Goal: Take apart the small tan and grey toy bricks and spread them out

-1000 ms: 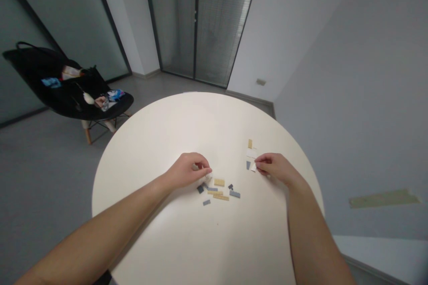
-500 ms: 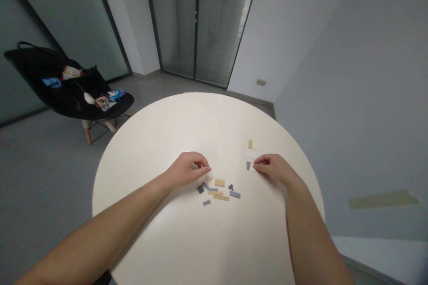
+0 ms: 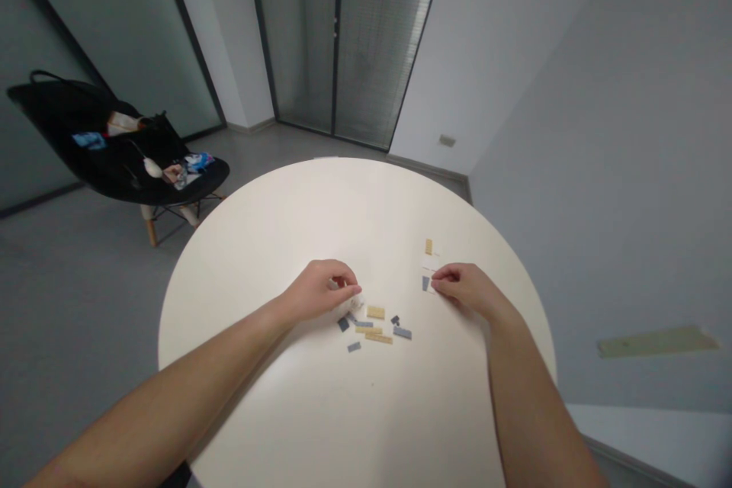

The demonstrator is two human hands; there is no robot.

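My left hand (image 3: 325,290) rests on the round white table (image 3: 354,419), its thumb and fingertips curled together. Beneath them lie some whitish bits (image 3: 357,303), partly hidden and too small to name; whether the fingers grip one I cannot see. Over to the right, my right hand (image 3: 467,291) pinches a small white building-block plate (image 3: 432,287) down at the tabletop. Touching or just beside that plate is a grey plate (image 3: 425,284). A tan studded plate (image 3: 428,246) lies farther back in the same column, with white pieces (image 3: 430,264) between, hard to tell from the table.
Near my left hand lie loose plates: a tan one (image 3: 376,312), a long tan one (image 3: 378,338), a grey one (image 3: 402,333), a dark grey one (image 3: 343,324) and a small dark piece (image 3: 395,319). A black chair (image 3: 103,168) holding various items stands at the left.
My right hand has shifted very slightly left, with the white plate closer to the grey one. My left hand stays where it was.
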